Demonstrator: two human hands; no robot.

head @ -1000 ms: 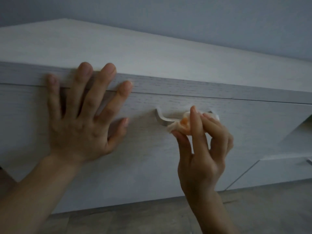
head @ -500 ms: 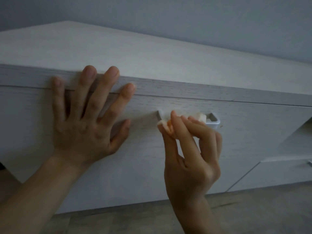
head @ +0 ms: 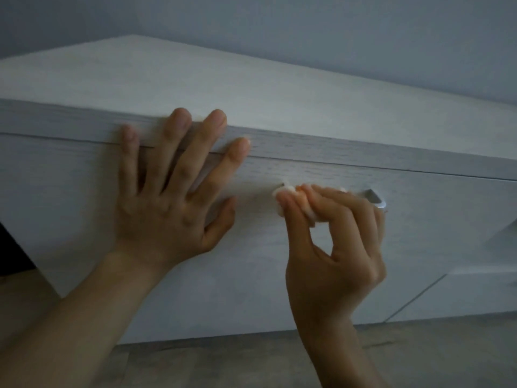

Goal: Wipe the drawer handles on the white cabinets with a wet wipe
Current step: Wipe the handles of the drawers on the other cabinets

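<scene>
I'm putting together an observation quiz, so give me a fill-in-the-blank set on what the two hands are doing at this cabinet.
1. The right hand pinches a wadded ____ against the handle.
2. Only the handle's ____ end shows uncovered.
3. The left hand, fingers spread, lies on the cabinet front and holds ____.

Missing words: wet wipe; right; nothing.

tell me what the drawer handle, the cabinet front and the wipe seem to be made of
Drawer handle: probably metal, silvery satin finish; its exposed right corner catches a pale sheen.
Cabinet front: white wood-grain board, likely laminate or painted wood, matte; fine horizontal streaks show.
Wipe: soft white nonwoven or tissue, bunched in the fingertips of the right hand.
</scene>
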